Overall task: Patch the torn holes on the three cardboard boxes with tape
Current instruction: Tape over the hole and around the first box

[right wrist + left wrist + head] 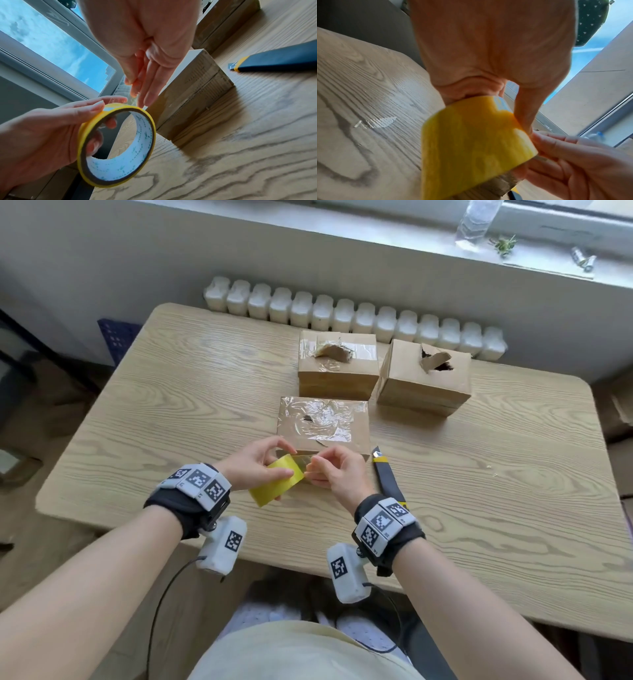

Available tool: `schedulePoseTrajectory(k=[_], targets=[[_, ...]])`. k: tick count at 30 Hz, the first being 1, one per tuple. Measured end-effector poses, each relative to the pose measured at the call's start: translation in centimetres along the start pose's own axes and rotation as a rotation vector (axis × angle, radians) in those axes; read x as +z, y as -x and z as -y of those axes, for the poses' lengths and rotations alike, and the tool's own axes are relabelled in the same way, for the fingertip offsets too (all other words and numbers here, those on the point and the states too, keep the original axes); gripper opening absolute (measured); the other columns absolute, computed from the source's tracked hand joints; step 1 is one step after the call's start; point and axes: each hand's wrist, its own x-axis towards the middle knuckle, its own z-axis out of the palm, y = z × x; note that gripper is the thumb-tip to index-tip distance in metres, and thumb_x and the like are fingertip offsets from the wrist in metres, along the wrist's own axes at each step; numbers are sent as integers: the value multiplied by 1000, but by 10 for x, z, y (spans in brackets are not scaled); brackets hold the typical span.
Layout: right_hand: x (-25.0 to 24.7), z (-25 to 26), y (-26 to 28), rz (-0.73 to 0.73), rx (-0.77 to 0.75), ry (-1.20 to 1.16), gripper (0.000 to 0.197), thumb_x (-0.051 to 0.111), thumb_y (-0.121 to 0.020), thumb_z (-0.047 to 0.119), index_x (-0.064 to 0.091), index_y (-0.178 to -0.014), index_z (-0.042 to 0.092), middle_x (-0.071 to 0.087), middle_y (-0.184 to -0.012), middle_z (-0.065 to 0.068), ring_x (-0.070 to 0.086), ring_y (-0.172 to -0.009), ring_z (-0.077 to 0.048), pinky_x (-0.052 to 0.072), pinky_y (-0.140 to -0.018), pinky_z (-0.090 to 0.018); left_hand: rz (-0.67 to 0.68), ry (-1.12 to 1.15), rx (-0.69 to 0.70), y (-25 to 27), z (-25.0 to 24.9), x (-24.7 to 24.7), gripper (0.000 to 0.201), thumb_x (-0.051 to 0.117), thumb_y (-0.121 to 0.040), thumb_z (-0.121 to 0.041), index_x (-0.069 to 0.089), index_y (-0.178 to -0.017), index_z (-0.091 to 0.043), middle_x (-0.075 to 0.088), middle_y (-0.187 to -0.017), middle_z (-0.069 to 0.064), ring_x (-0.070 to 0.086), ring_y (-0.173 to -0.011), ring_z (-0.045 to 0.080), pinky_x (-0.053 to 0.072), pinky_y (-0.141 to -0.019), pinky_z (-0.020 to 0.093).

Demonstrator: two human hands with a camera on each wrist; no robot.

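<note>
Yellow tape roll (276,481) gripped in my left hand (254,464), fingers curled through the core, just above the table (479,508) in front of the nearest box (323,424). My right hand (337,472) pinches the clear loose end (133,96) between thumb and fingertips. Knife (388,475) lies beside it.

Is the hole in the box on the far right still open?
Open. The brown cardboard box on the far right shows a dark torn hole with no tape over it.
</note>
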Motion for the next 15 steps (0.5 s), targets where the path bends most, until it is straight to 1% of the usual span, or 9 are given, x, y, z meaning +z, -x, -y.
schedulePoseTrajectory(k=[2,3,5,7,9,10,11,13,15], targets=[[-3,1,-1,9,17,-6,13,61,-89,3,58,-78,9,65,-81,-18,68,-75,-29,58,-76,-45,9,-27,-11,-3,0,0,30,61,-89,-7,50,-116,-12,63,-94,23,69,-67,33,58,-56,44],[-5,2,-2,15,26,-13,13,64,-87,3,58,-77,8,65,-80,-17,68,-73,-29,58,-76,-45,22,-47,-11,-3,-1,-1,30,63,-88,-8,51,-115,-14,63,-96,24,69,-70,35,58,-59,46],[-8,4,-4,22,40,-18,13,68,-84,2,59,-76,6,65,-74,-15,68,-66,-27,59,-73,-42,51,-124,-14,-5,-1,-2,29,65,-87,-10,53,-113,-19,64,-92,22,68,-67,28,58,-59,39],[-10,6,-5,25,47,-15,12,69,-83,2,60,-76,3,65,-70,-15,68,-61,-23,60,-68,-38,59,-213,-62,-8,-1,-5,26,65,-88,-16,54,-111,-19,65,-87,16,66,-59,22,57,-53,34],[-13,9,-7,17,50,-18,11,69,-83,2,61,-76,2,65,-69,-15,68,-60,-21,60,-65,-35,-9,-268,-123,-10,-2,-9,23,65,-88,-22,56,-108,-13,64,-85,14,64,-50,23,53,-43,31],[-15,12,-9,7,49,-14,11,69,-83,2,61,-76,2,65,-69,-15,68,-58,-19,59,-63,-32,-49,-262,-114,-10,-3,-11,23,66,-87,-23,58,-106,-12,63,-85,14,63,-50,23,52,-41,28],[-17,14,-12,-13,51,-15,11,68,-84,2,60,-76,3,65,-68,-14,67,-56,-17,59,-61,-29,-62,-245,-83,-12,-4,-12,23,68,-86,-22,60,-105,-11,62,-87,13,63,-52,21,51,-41,26],[-21,18,-17,-56,63,-22,13,68,-84,2,60,-74,5,64,-67,-12,65,-53,-13,58,-58,-26,-11,-255,-45,-14,-6,-16,23,68,-86,-21,61,-108,-15,62,-93,11,63,-61,17,53,-48,23],[-26,19,-19,-67,71,-24,15,70,-82,2,61,-71,5,65,-66,-11,64,-52,-14,58,-58,-25,68,-308,-97,-17,-9,-20,26,66,-87,-21,57,-112,-18,63,-88,10,64,-60,19,54,-49,25]])
